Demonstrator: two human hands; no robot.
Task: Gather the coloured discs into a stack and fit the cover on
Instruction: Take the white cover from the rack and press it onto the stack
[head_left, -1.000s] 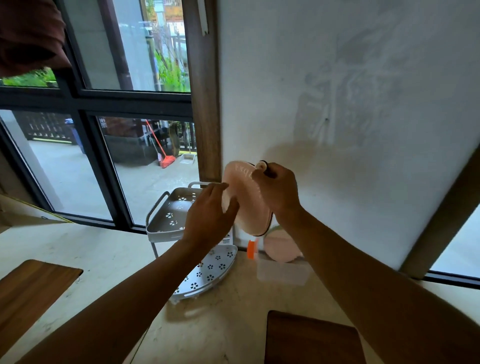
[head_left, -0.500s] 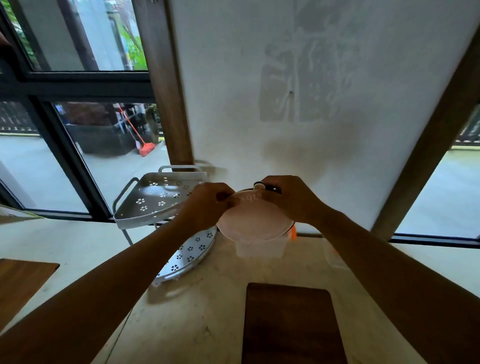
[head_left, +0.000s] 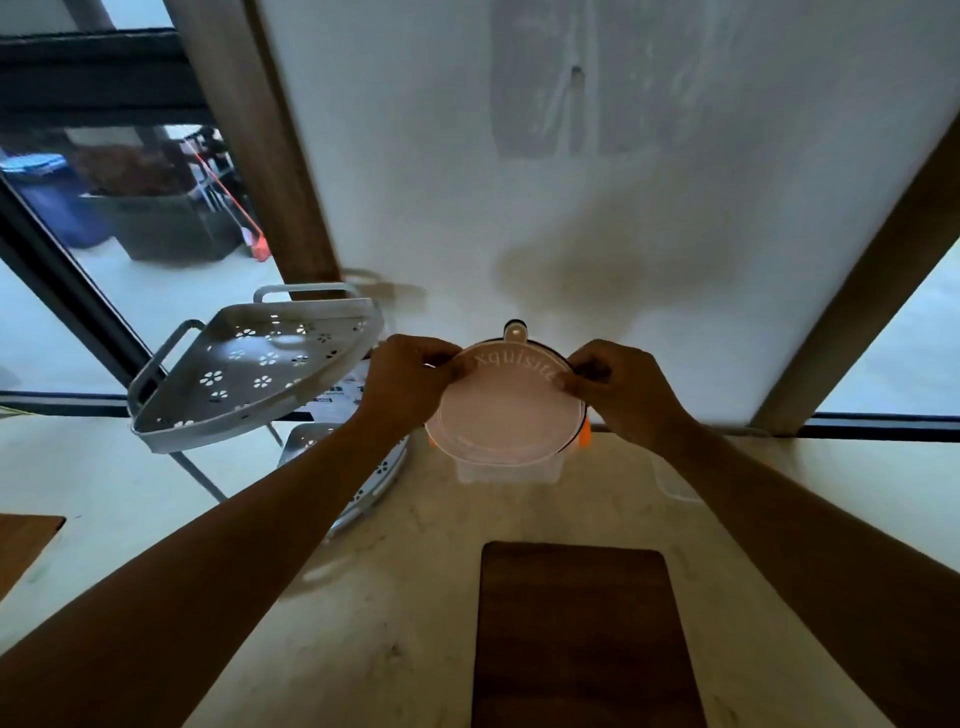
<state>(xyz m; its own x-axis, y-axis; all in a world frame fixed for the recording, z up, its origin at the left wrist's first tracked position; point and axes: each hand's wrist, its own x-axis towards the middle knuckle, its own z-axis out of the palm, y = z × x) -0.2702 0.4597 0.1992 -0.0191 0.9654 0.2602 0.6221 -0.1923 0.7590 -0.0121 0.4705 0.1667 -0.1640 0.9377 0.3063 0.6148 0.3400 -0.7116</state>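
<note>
DONE: discs look stacked, orange edge (head_left: 585, 433) peeks out under the cover (head_left: 508, 410) | NOW: left hand (head_left: 410, 382) and right hand (head_left: 621, 387) each pinch the cover's rim, over the clear box (head_left: 506, 472) by the wall on the counter (head_left: 415, 597) | LEFT: press cover down till it fits.

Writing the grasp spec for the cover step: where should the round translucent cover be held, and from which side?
Hold the cover by its rim at two opposite points, coming in from the left and the right, as the left hand and right hand do now. It is a thin flat disc lying face up over the clear container, so only its edge offers purchase. The small tab at the far edge stays free.
</note>
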